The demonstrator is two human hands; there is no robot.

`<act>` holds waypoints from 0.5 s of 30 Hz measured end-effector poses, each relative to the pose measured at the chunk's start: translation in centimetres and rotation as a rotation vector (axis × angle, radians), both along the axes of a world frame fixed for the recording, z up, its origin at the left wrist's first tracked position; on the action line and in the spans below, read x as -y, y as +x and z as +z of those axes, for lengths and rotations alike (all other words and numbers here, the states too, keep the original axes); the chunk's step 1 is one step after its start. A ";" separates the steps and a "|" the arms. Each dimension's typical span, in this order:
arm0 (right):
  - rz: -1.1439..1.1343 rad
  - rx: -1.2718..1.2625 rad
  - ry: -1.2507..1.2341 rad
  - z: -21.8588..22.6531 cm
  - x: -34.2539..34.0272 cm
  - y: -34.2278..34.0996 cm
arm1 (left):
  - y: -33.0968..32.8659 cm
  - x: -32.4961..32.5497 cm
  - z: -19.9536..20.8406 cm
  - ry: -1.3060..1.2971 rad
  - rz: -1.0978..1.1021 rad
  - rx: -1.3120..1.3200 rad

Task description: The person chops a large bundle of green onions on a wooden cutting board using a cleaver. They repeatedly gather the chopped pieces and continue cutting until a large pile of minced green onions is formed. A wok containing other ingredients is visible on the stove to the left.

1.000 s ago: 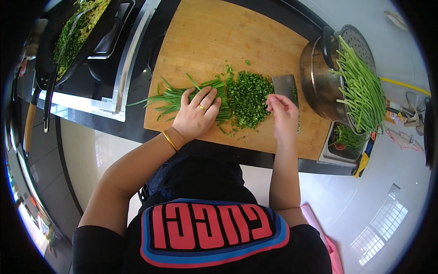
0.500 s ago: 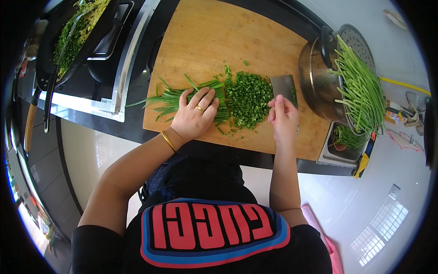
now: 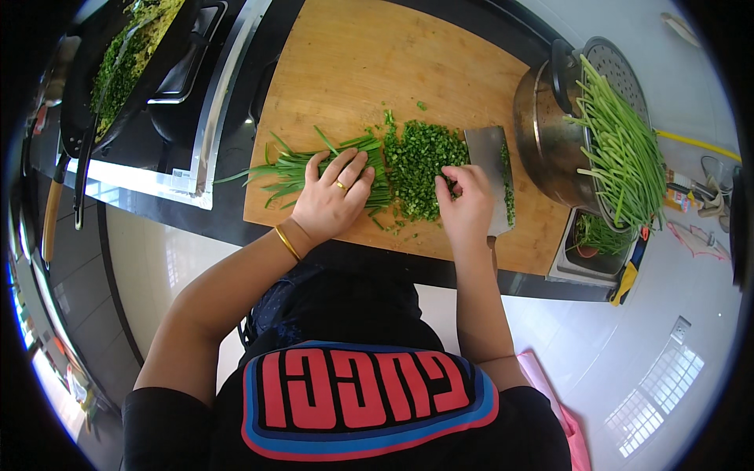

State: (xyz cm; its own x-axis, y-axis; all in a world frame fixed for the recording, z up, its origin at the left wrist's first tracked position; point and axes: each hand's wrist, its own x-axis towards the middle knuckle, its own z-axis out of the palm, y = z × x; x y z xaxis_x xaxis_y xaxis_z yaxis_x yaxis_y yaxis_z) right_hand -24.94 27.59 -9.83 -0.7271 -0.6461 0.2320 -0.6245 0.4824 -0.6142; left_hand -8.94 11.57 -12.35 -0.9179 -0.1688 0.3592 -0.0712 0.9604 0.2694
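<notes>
My left hand (image 3: 331, 196) presses down over a bunch of garlic chives (image 3: 287, 169) on the wooden cutting board (image 3: 353, 63), its fingers curved around the cut end. Right beside it lies a heap of finely chopped chives (image 3: 420, 161). Over the right edge of that heap is my right hand (image 3: 469, 200), thumb and fingers drawn together; whatever is between them is too small to make out. A cleaver (image 3: 488, 149) rests on the board just right of the heap, bits of green along its blade. My right hand and forearm partly hide its handle.
A steel pot (image 3: 542, 141) stands at the board's right, whole chives (image 3: 620, 149) heaped on the perforated tray (image 3: 616, 67) against it. Nearer is a metal container (image 3: 561, 263) with greens. A wok (image 3: 145, 86) with chopped food sits on the stove at far left.
My right hand has moved left, from the cleaver blade to the edge of the chopped heap, uncovering more of the blade. My left hand stays on the bunch.
</notes>
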 end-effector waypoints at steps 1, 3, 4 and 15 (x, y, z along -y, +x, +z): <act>0.014 -0.029 -0.007 -0.2 0.0 0.0 | 0.0 0.0 0.0 0.000 0.000 -0.001; 0.014 0.010 -0.013 0.0 0.0 -0.1 | 0.0 0.0 0.0 0.001 -0.002 -0.002; 0.015 0.030 -0.017 0.1 0.0 -0.1 | 0.0 0.0 0.0 0.000 -0.002 -0.001; -0.159 0.366 -0.079 0.8 -1.0 -1.2 | 0.0 0.1 -0.1 0.006 -0.009 -0.004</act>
